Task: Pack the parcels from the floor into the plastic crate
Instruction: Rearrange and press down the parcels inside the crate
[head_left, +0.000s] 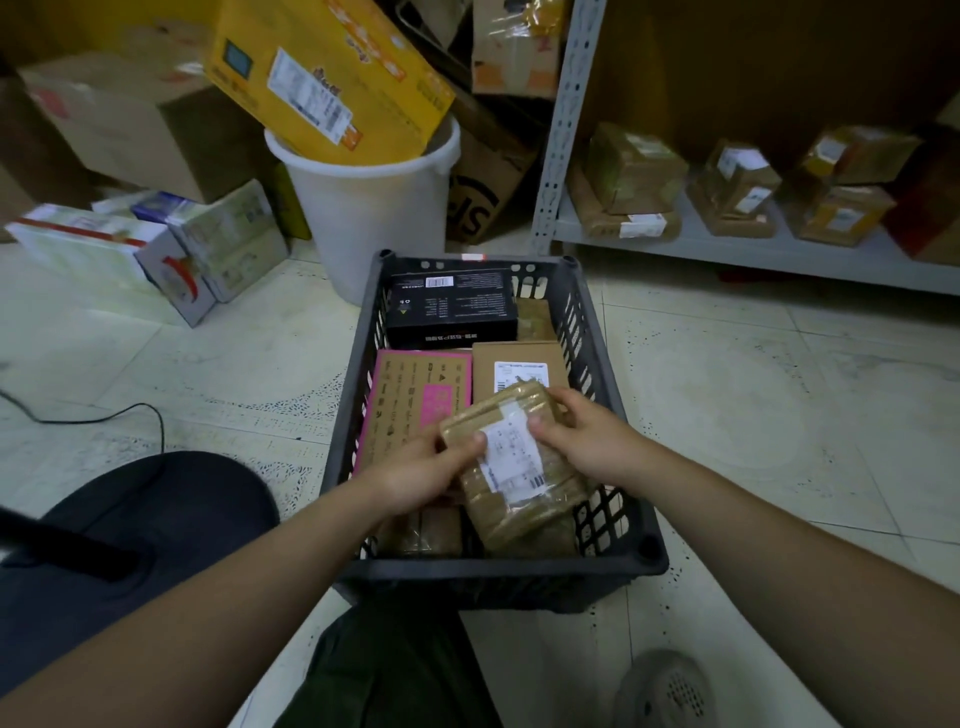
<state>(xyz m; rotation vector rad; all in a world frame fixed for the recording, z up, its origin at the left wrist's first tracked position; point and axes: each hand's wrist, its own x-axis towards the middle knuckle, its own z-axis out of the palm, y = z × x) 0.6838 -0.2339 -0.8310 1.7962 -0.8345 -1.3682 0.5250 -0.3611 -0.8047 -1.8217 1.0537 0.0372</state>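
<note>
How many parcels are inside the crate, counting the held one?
6: black box at the far end; brown parcel right of it; pink box middle left; labelled box middle right; taped parcel near left; held parcel near right. Others may lie hidden underneath.

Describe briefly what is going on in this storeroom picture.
A person grips a tape-wrapped brown cardboard parcel with a white label between left hand and right hand, at the near end of a dark grey plastic crate. A black box, a pink-and-brown box and a plain brown labelled box already lie inside.
</note>
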